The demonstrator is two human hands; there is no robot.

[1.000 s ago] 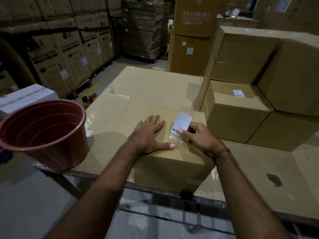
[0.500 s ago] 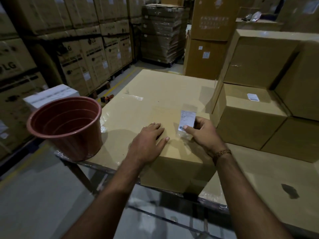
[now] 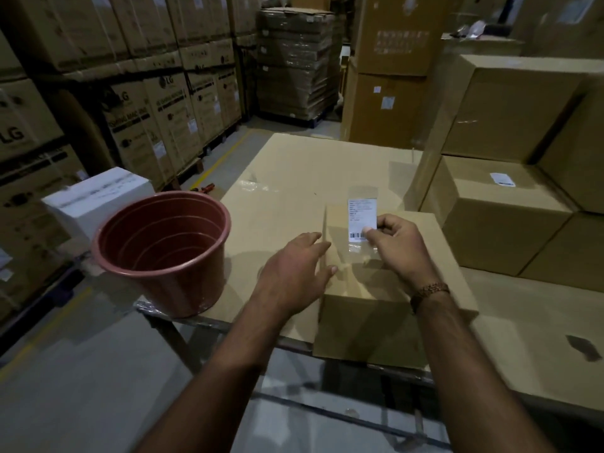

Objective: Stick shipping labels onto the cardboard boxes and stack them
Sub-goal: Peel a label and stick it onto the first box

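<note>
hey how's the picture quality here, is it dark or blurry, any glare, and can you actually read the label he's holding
Head view: dim warehouse light, deep shadow on the left-hand stacks. Wide-angle bend curves the edges. The white box behind the red bucket looks smeared. Glare glints off clear tape on the table. The right hand pinches the label over the cardboard box; its barcode shows, but the text is too small to read.
</note>
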